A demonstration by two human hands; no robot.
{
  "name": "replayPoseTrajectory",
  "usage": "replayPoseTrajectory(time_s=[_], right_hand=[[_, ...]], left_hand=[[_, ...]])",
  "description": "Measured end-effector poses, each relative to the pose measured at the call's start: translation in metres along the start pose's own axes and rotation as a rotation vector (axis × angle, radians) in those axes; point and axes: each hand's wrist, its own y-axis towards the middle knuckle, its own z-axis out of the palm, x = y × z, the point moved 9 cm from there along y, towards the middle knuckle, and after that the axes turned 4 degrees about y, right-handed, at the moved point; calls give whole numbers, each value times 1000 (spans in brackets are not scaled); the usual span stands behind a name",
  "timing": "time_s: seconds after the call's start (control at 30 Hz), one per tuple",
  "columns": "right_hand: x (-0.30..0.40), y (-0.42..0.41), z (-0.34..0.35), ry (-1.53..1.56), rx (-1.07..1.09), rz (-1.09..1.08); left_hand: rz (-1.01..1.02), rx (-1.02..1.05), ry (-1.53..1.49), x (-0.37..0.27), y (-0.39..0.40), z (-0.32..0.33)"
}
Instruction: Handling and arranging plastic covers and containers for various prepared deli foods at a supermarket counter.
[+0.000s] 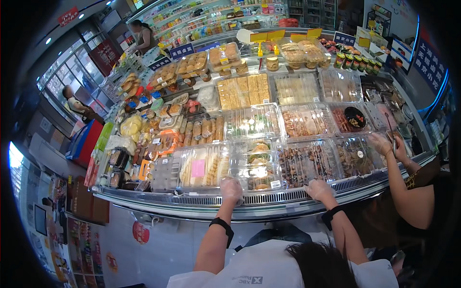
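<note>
My left hand [231, 190], in a clear plastic glove, rests at the front edge of a refrigerated display case [273, 208]. It lies between a clear-lidded tray of sandwich wedges [212, 167] and a clear-lidded tray of filled buns [257, 162]. My right hand [320, 190], gloved the same way, is at the front edge of a clear-lidded tray of dark skewered food [306, 162]. Both hands are seen from the back with their fingers partly hidden, so whether they grip the tray edges cannot be told. A vent grille [277, 197] runs along the case front.
At right, a co-worker's gloved hand [380, 144] and other hand with tongs [392, 127] are over the trays. A black bowl [354, 117] sits on a lidded tray. Packed rolls [203, 129] lie left; small jars [356, 62] stand at the back.
</note>
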Motion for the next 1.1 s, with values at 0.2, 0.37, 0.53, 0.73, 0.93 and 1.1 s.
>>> replayPoseTrajectory(time_s=[0.2, 0.37, 0.53, 0.73, 0.93, 1.1], right_hand=[[6, -4, -2, 12, 24, -49], [4, -3, 6, 1, 119, -39], [6, -3, 16, 15, 168, -118], [16, -16, 8, 56, 163, -303], [20, -22, 5, 85, 194, -360], [19, -25, 1, 85, 160, -450]], left_hand=[[-27, 217, 155, -5, -4, 3], [-7, 151, 63, -9, -7, -2], [-27, 237, 44, 1, -9, 18], [-73, 209, -54, 7, -3, 21], [20, 368, 124, -11, -13, 26], [86, 247, -7, -25, -12, 17]])
